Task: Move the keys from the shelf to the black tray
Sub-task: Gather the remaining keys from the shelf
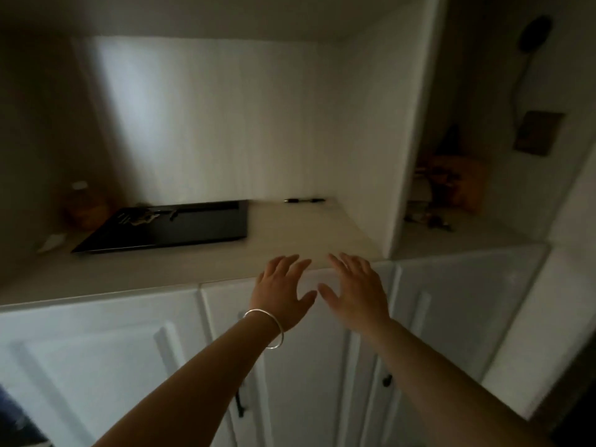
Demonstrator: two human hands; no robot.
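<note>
A flat black tray (200, 229) lies on the pale shelf (300, 233) in a white alcove, left of centre. A bunch of keys (142, 217) rests inside the tray near its far left corner. My left hand (282, 290), with a silver bangle on the wrist, hovers at the shelf's front edge, fingers spread and holding nothing. My right hand (356, 290) is beside it, also spread and holding nothing. Both hands are to the right of the tray and apart from it.
A black pen (304, 200) lies at the back of the shelf. An amber jar (84, 204) and a white scrap (51, 243) sit left of the tray. White cabinet doors (280, 366) with dark handles are below. A side nook (451, 188) at right holds dark objects.
</note>
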